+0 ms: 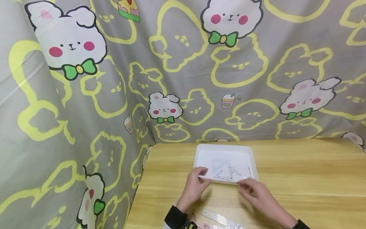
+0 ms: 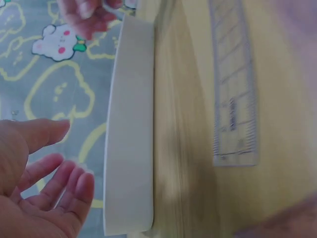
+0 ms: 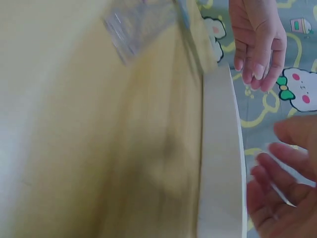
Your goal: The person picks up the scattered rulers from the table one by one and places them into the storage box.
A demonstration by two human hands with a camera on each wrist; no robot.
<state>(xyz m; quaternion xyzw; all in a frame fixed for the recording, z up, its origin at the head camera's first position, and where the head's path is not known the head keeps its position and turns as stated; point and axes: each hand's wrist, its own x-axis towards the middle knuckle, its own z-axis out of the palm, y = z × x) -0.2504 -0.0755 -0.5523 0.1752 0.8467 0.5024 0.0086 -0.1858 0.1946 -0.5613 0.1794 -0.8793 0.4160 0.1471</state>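
Observation:
A white tray stands on the wooden table, with clear plastic set squares lying inside towards its front. My left hand is at the tray's near left corner. In the left wrist view its thumb and fingers are spread apart and loosely bent, with nothing between them. By the near right corner is my right hand, its fingertips close to the front rim and a set square's tip. Loosely bent fingers show in the right wrist view; a pale edge behind them is unclear. A clear ruler lies nearer me.
More clear plastic pieces lie on the table, blurred in the right wrist view. A round pale rim peeks out beside my left forearm. Patterned curtains hang behind the table and along its left side.

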